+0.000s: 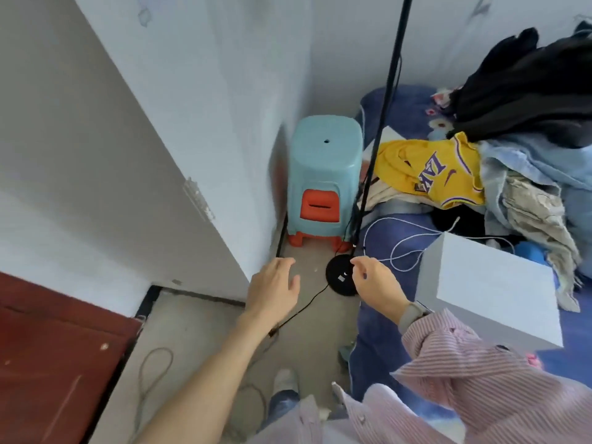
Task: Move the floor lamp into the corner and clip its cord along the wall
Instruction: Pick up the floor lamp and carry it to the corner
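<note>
The floor lamp's thin black pole [384, 107] rises from a round black base [340, 274] on the concrete floor, between the stool and the bed. Its black cord [307, 304] trails from the base toward me across the floor. My left hand [275, 288] hovers open just left of the base, fingers spread, touching nothing. My right hand [374, 280] is above the right edge of the base with thumb and forefinger close together; I cannot tell whether it pinches anything.
A light blue plastic stool [323, 174] stacked on an orange one fills the wall corner. A bed with a blue cover [384, 315], piled clothes [448, 168], a white box [490, 290] and a white cable [403, 248] lies right. A dark red door [48, 357] stands left.
</note>
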A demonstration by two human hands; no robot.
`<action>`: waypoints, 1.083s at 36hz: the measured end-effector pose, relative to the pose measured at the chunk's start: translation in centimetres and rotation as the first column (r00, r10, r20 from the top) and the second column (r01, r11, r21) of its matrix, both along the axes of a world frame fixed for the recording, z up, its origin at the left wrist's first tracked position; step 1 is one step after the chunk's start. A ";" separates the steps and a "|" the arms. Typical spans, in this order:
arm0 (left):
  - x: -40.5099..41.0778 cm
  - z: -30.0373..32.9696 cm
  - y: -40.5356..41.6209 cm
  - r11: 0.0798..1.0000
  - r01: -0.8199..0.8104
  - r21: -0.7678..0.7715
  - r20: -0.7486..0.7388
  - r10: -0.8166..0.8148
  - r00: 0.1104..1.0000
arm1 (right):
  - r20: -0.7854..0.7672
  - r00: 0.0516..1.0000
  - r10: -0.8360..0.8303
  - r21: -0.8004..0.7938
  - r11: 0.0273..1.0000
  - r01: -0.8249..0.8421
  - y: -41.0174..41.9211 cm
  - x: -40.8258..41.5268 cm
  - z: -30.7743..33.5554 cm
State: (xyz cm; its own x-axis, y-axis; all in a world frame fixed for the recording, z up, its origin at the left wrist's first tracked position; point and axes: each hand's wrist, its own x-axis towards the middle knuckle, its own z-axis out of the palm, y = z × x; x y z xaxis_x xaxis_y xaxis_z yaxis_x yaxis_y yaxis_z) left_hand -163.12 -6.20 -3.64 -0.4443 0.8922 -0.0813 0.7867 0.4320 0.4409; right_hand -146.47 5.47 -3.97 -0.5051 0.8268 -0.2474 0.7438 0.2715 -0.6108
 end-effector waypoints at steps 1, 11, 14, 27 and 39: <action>-1.0 0.2 1.1 0.999 0.044 0.011 -0.005 -0.044 0.999 | -0.009 0.999 -0.045 -0.004 0.999 0.045 0.4 -0.3 0.2; -5.7 -0.3 13.8 0.970 0.232 0.074 0.096 -0.239 0.966 | -0.133 0.935 -0.328 0.061 0.939 0.338 7.1 -1.8 -1.2; -5.7 -2.1 17.8 0.969 0.215 0.117 0.181 -0.234 0.955 | -0.163 0.910 -0.380 0.026 0.921 0.389 9.6 -2.6 -3.6; -4.7 -12.1 34.4 0.972 0.140 0.190 0.345 -0.200 0.917 | -0.249 0.866 -0.434 -0.039 0.898 0.439 22.8 -5.4 -16.2; -3.9 -20.1 41.8 0.927 0.202 0.315 0.268 -0.291 0.919 | -0.323 0.888 -0.329 -0.147 0.944 0.297 29.5 -8.6 -26.5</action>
State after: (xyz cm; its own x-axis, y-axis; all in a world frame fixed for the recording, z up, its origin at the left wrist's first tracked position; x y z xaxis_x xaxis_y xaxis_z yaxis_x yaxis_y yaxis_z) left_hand -167.07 35.61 -23.78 -0.2006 0.9757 0.0883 0.6598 0.0679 0.7483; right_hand -155.07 35.00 -30.44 -0.2903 0.9379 -0.1899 0.5252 -0.0097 -0.8509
